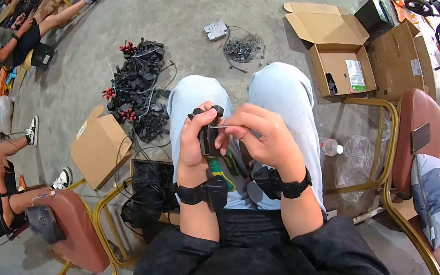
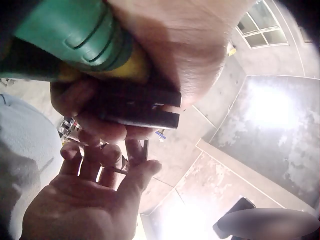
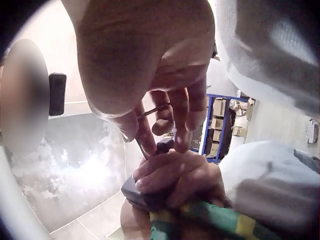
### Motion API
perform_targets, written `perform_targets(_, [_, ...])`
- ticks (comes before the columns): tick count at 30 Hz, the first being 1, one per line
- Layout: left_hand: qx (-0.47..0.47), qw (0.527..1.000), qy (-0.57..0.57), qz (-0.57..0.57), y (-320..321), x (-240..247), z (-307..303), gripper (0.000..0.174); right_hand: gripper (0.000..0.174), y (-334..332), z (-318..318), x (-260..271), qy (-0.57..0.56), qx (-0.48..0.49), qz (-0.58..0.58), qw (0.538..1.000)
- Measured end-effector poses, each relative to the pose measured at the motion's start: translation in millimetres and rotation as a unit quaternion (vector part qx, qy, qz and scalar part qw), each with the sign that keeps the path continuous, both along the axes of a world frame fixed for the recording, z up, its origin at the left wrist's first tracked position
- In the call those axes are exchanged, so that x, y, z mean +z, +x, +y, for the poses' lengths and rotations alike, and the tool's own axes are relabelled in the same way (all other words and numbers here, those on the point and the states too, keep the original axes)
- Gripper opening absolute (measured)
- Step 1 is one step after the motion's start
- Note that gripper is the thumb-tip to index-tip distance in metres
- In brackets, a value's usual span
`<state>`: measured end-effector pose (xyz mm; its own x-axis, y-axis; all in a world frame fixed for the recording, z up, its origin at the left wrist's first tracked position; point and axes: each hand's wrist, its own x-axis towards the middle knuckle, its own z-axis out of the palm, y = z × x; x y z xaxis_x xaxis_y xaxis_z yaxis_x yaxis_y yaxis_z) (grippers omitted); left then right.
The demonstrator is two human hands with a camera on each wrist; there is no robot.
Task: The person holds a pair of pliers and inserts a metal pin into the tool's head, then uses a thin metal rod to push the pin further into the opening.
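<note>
My left hand (image 1: 190,144) grips the dark head of a pliers-like tool with green-and-yellow handles (image 1: 218,174), above my lap. The handles hang down toward me, and a slot shows in the dark block (image 2: 150,121) in the left wrist view. A small black piece (image 1: 216,111) sticks up by the left thumb. My right hand (image 1: 264,137) pinches a thin hex key (image 1: 220,127) between thumb and fingers, its end right at the tool's dark head. In the right wrist view part of the hex key (image 3: 154,109) crosses the fingers; its bend is hidden.
On the floor ahead lie a heap of black parts with cables (image 1: 141,86), a smaller pile of black pieces (image 1: 243,49) and a grey metal box (image 1: 216,31). An open carton (image 1: 334,49) stands right. Chairs (image 1: 415,126) flank me, and a seated person (image 1: 3,43) is far left.
</note>
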<state>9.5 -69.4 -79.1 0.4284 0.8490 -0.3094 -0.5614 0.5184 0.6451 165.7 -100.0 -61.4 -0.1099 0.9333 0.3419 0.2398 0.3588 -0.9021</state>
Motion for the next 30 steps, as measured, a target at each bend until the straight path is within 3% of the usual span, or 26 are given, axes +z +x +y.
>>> perform_targets(1, [0.000,1.000,0.000,0.000,0,1,0,0.021,0.007,2,-1,4,0.000,0.000,0.000,1.000])
perform_targets(3, [-0.005,1.000,-0.010,-0.007,0,3,0,0.021,0.012,6,-3,25,-0.307,0.060,0.067,0.948])
perform_targets(7, [0.014,1.000,-0.021,-0.015,2,5,0,0.020,0.017,4,-4,23,-0.294,0.075,0.115,0.946])
perform_targets(10, [-0.009,1.000,-0.005,-0.023,-1,-1,1,0.019,0.016,2,-5,18,-0.205,0.062,0.110,0.971])
perform_targets(19, [0.004,0.999,-0.022,-0.027,-1,0,2,0.019,0.016,5,-3,17,-0.290,0.092,0.063,0.951])
perform_targets(22, [0.003,1.000,-0.015,-0.026,1,0,1,0.019,0.016,4,-5,17,-0.263,0.075,0.113,0.955])
perform_targets(28, [0.041,0.999,-0.009,0.031,7,2,-1,0.020,0.016,6,-1,18,-0.299,0.044,0.085,0.949])
perform_targets(30, [0.033,0.999,0.003,0.030,6,4,-2,0.020,0.015,3,-1,6,-0.170,0.016,0.055,0.984])
